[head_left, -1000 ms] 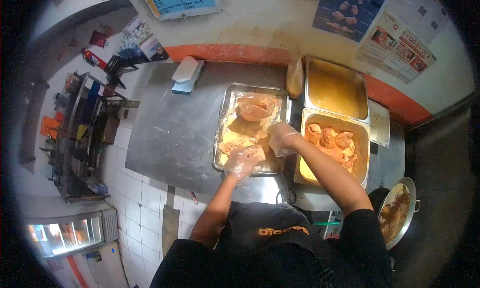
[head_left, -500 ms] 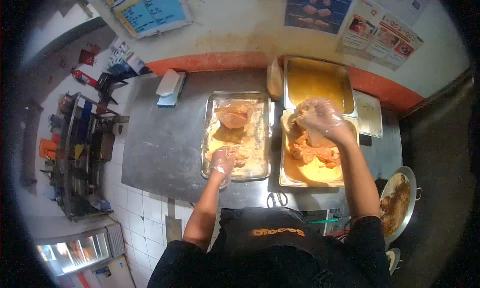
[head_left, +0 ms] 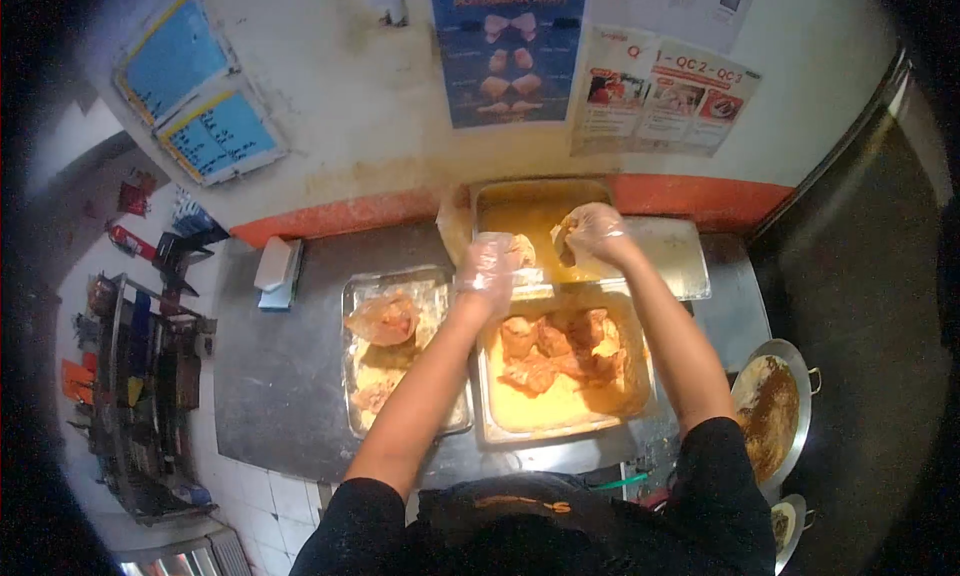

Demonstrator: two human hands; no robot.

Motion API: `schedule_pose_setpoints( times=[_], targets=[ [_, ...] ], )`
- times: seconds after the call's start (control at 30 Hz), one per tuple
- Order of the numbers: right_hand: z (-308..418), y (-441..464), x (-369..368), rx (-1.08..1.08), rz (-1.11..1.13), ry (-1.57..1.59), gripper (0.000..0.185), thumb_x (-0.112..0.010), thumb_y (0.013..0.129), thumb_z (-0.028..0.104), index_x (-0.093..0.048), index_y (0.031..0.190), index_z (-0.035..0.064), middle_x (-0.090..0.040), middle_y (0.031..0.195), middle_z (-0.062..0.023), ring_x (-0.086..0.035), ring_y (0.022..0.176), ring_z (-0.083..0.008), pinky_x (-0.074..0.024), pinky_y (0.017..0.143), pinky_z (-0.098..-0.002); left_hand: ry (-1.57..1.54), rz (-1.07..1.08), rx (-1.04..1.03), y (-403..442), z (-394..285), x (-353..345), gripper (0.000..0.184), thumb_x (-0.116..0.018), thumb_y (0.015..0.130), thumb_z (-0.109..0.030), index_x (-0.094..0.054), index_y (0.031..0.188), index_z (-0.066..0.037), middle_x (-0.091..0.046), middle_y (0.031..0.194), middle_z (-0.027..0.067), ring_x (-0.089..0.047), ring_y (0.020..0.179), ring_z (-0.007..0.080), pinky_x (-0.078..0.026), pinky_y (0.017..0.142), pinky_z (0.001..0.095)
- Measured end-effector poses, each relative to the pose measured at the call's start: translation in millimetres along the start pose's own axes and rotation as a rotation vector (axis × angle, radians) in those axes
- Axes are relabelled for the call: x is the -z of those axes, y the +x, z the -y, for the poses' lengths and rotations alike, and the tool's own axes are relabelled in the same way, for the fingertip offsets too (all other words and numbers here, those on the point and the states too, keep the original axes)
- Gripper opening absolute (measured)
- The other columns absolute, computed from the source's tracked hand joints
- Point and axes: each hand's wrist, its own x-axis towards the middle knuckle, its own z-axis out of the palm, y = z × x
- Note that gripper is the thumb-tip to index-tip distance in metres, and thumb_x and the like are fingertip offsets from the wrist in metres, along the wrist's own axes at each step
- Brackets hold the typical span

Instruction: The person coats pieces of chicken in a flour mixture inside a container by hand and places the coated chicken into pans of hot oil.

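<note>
Both my hands wear clear plastic gloves and are raised over the back pan (head_left: 540, 188), which holds orange-yellow liquid. My left hand (head_left: 488, 266) is closed on a pale, flour-coated chicken piece (head_left: 523, 252) near the pan's front left. Across from it, my right hand (head_left: 600, 234) grips another coated chicken piece (head_left: 567, 238), partly hidden by the fingers. Several orange-red chicken pieces (head_left: 555, 351) lie on yellowish flour (head_left: 540, 411) in the front pan (head_left: 565, 431), below my hands. On the left, a metal tray (head_left: 398, 276) has flour, a chicken piece (head_left: 374, 396) and a translucent plastic bag (head_left: 385, 319).
A flat metal sheet (head_left: 660, 256) lies right of the back pan. White and blue pads (head_left: 278, 271) sit at the table's back left. Two large pans (head_left: 770, 416) (head_left: 788, 531) stand low at the right. The wall with posters (head_left: 508, 56) bounds the back.
My left hand has left the metal tray and come over the back pan with a chicken piece. My right hand has moved from above the flour to the back pan. The view has tilted up.
</note>
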Motion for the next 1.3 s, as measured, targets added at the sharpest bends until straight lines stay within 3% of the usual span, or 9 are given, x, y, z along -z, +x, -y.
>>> schedule_pose_setpoints(
  times=[0.07,0.2,0.37,0.6,0.8,0.87,1.07,1.2,1.3],
  targets=[
    [-3.1,4.8,-5.3,0.046,-0.08,-0.22,0.02,-0.071,0.062,0.011,-0.071,0.081,0.0075,-0.069,0.085,-0.0139,-0.066,0.081,-0.0279,-0.0524,0.072,-0.0353,0.422,0.418,-0.006,29.7,2.3,-30.3,0.024,-0.057,0.083,-0.02,-0.068,0.096,-0.003,-0.066,0.099,0.0197,-0.064,0.09,0.0363,-0.052,0.08,0.0412],
    [-54.4,31.5,-38.7,-0.022,-0.136,-0.245,0.022,-0.07,0.07,0.02,-0.07,0.089,0.0088,-0.068,0.095,-0.0155,-0.064,0.087,-0.0322,-0.051,0.076,-0.0384,0.568,0.522,-0.13,36.9,68.2,-105.2,0.023,-0.053,0.083,-0.016,-0.069,0.095,-0.005,-0.065,0.099,0.0206,-0.064,0.092,0.0364,-0.052,0.079,0.0427],
    [-81.7,42.9,-56.2,-0.132,-0.167,-0.26,0.022,-0.068,0.073,0.019,-0.07,0.092,0.0098,-0.066,0.1,-0.0164,-0.062,0.096,-0.034,-0.0505,0.081,-0.0409,0.538,0.659,0.302,41.6,38.1,-100.0,0.023,-0.058,0.082,-0.015,-0.068,0.099,-0.004,-0.063,0.109,0.0199,-0.062,0.101,0.0375,-0.053,0.083,0.0437],
    [-75.1,52.9,-53.6,-0.092,-0.119,-0.316,0.022,-0.068,0.07,0.018,-0.07,0.091,0.009,-0.065,0.1,-0.0191,-0.062,0.096,-0.0361,-0.0503,0.083,-0.0415,0.527,0.532,0.152,45.1,70.5,-120.5,0.022,-0.058,0.078,-0.012,-0.068,0.095,-0.004,-0.064,0.103,0.0215,-0.062,0.097,0.0368,-0.052,0.082,0.0416],
    [-1.7,13.3,11.1,0.08,-0.216,-0.22,0.019,-0.066,0.07,0.018,-0.068,0.085,0.0066,-0.066,0.093,-0.0178,-0.063,0.088,-0.0343,-0.0508,0.077,-0.0398,0.426,0.426,-0.131,64.3,-16.6,-49.3,0.016,-0.056,0.076,-0.009,-0.065,0.088,-0.003,-0.066,0.09,0.0183,-0.063,0.09,0.0343,-0.051,0.078,0.043],
    [17.4,-4.2,27.5,0.141,-0.322,0.016,0.019,-0.063,0.071,0.019,-0.068,0.085,0.0061,-0.066,0.091,-0.0177,-0.063,0.086,-0.0356,-0.0503,0.075,-0.0407,0.496,0.152,-0.31,61.0,-24.8,-44.1,0.013,-0.055,0.075,-0.012,-0.064,0.082,-0.006,-0.066,0.087,0.0158,-0.062,0.085,0.0352,-0.051,0.074,0.043],
    [-24.0,12.2,-4.4,0.109,-0.462,-0.033,0.014,-0.064,0.069,0.017,-0.067,0.076,0.0046,-0.065,0.079,-0.0165,-0.063,0.072,-0.0277,-0.0495,0.067,-0.0351,0.416,0.218,-0.139,52.7,22.1,-75.2,0.015,-0.055,0.075,-0.015,-0.064,0.081,-0.005,-0.065,0.086,0.0167,-0.062,0.083,0.0341,-0.05,0.077,0.0413],
    [-59.2,8.1,-16.4,0.193,-0.526,0.01,0.012,-0.063,0.069,0.013,-0.067,0.077,0.0047,-0.065,0.077,-0.0158,-0.063,0.071,-0.0245,-0.0498,0.067,-0.0332,0.549,0.369,-0.266,34.9,-2.0,-39.0,0.014,-0.053,0.076,-0.012,-0.063,0.084,-0.006,-0.064,0.082,0.0164,-0.061,0.081,0.0341,-0.05,0.076,0.0412],
    [-17.8,-54.0,10.7,0.112,-0.384,0.005,0.021,-0.067,0.068,0.016,-0.068,0.086,0.0061,-0.066,0.086,-0.0135,-0.063,0.079,-0.0258,-0.0501,0.074,-0.0335,0.351,0.208,-0.236,4.1,-21.3,-17.5,0.011,-0.055,0.08,-0.011,-0.064,0.084,-0.007,-0.064,0.079,0.0129,-0.062,0.076,0.0298,-0.05,0.072,0.041]
  ],
)
